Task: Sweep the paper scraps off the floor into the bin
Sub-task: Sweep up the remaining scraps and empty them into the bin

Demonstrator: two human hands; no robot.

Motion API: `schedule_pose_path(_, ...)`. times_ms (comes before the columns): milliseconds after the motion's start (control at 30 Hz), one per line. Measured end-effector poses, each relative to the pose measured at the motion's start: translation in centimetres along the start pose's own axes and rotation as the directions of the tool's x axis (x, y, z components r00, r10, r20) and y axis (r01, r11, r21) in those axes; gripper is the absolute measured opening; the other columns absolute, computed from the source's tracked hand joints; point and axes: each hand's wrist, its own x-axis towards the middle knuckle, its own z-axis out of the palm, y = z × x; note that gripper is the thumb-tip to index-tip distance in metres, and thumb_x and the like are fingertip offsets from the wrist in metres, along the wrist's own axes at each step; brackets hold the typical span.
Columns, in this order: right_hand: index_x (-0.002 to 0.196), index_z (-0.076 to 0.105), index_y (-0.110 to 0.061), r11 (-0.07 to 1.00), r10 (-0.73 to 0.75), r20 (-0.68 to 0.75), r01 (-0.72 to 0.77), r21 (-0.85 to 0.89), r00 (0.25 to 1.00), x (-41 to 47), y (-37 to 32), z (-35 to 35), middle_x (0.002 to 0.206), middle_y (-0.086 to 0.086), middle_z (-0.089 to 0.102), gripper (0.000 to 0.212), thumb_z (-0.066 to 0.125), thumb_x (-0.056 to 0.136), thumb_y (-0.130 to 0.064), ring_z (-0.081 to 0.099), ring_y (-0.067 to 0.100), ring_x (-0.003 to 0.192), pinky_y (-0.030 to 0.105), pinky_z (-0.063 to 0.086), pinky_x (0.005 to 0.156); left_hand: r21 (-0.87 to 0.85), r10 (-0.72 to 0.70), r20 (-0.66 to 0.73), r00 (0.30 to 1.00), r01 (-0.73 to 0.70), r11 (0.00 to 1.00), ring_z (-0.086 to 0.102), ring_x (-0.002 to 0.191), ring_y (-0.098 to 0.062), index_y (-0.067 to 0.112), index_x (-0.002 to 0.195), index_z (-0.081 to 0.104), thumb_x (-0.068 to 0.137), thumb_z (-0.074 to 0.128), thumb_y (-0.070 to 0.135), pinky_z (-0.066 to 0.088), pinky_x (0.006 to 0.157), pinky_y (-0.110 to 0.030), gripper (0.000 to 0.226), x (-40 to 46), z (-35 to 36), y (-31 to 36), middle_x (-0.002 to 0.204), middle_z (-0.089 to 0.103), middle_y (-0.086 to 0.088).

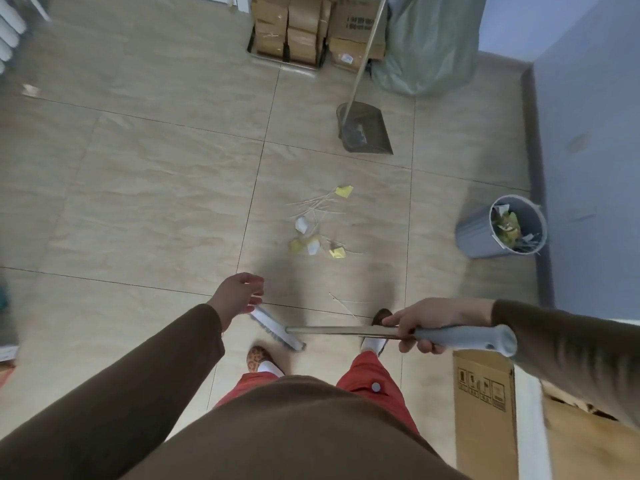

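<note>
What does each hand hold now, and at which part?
The right hand grips the broom where the grey handle grip meets the metal shaft. The left hand holds nothing.

soft, even indoor light falls over the glossy beige tiled floor [156, 188], with faint pale sheen and no hard glare. a broad, blurry dark shadow [277, 271] lies on the tiles just ahead of the person. the wide lens bends tile seams and the blue wall [588, 98] outward at the edges. the whole picture is slightly soft, and the left margin is smeared
</note>
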Motion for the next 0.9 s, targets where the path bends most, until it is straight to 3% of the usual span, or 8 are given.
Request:
schedule_pose_path(200, 0.145, 0.042, -0.023, 0.974, 0.057, -0.068, -0.070, -0.217, 0.996, 2.1, -0.2, -12.4, 0.084, 0.009, 0.067, 0.049, 0.048, 0.099, -0.008, 0.051, 0.010, 0.041, 0.019, 0.041, 0.037, -0.007, -0.041, -0.090, 0.995, 0.041, 0.999, 0.062, 0.081, -0.023, 0.007, 0.116, 0.065, 0.098, 0.057, 0.013, 0.049, 0.071, -0.030, 0.021, 0.9, 6.3, 2.1, 0.104, 0.067, -0.013)
schedule_pose_path(433, 0.143, 0.046, -0.014, 0.904, -0.086, -0.198, -0.007, -0.429, 0.977, -0.3, -4.7, -26.1, 0.081, 0.011, 0.067, 0.043, 0.047, 0.100, -0.007, 0.047, 0.010, 0.034, 0.016, 0.038, 0.035, -0.025, -0.028, -0.138, 0.990, 0.025, 0.999, 0.061, 0.082, -0.025, 0.007, 0.115, 0.066, 0.096, 0.057, 0.009, 0.046, 0.072, -0.031, 0.021, -0.2, 17.0, 6.6, 0.097, 0.066, -0.011)
schedule_pose_path(567, 0.141, 0.048, -0.009, 0.852, -0.175, -0.220, 0.036, -0.522, 0.960, -1.3, -7.1, -29.6, 0.082, 0.014, 0.066, 0.043, 0.048, 0.099, -0.005, 0.046, 0.013, 0.031, 0.015, 0.038, 0.034, -0.023, -0.010, -0.137, 0.991, 0.007, 1.000, 0.062, 0.084, -0.025, 0.007, 0.115, 0.067, 0.094, 0.059, 0.007, 0.045, 0.076, -0.032, 0.022, -0.4, 21.8, 9.2, 0.096, 0.066, -0.010)
schedule_pose_path(667, 0.143, 0.048, -0.009, 0.790, -0.224, -0.223, 0.043, -0.612, 0.949, -2.2, -7.9, -30.7, 0.088, 0.016, 0.066, 0.046, 0.049, 0.097, -0.005, 0.047, 0.016, 0.040, 0.015, 0.039, 0.035, 0.013, -0.002, -0.136, 0.991, 0.004, 1.000, 0.064, 0.084, -0.025, 0.008, 0.115, 0.067, 0.093, 0.060, 0.008, 0.047, 0.076, -0.032, 0.022, -0.3, 23.8, 10.5, 0.099, 0.067, -0.011)
schedule_pose_path(800, 0.145, 0.046, -0.012, 0.694, -0.297, -0.243, 0.034, -0.719, 0.923, -3.9, -8.1, -31.5, 0.090, 0.014, 0.065, 0.049, 0.048, 0.097, -0.002, 0.048, 0.017, 0.044, 0.014, 0.038, 0.033, 0.035, -0.013, -0.159, 0.987, 0.019, 0.999, 0.061, 0.081, -0.026, 0.004, 0.114, 0.066, 0.093, 0.059, 0.003, 0.050, 0.059, -0.020, 0.022, 0.1, 24.2, 11.8, 0.097, 0.066, -0.016)
schedule_pose_path(900, 0.145, 0.048, -0.016, 0.661, -0.364, -0.285, 0.030, -0.750, 0.887, -4.8, -7.5, -32.2, 0.079, 0.009, 0.065, 0.055, 0.050, 0.093, -0.001, 0.049, 0.011, 0.030, 0.014, 0.038, 0.035, 0.070, -0.014, -0.148, 0.989, 0.025, 0.997, 0.065, 0.084, -0.025, 0.009, 0.112, 0.068, 0.092, 0.061, 0.008, 0.051, 0.075, -0.030, 0.021, 1.1, 23.3, 12.6, 0.102, 0.070, -0.016)
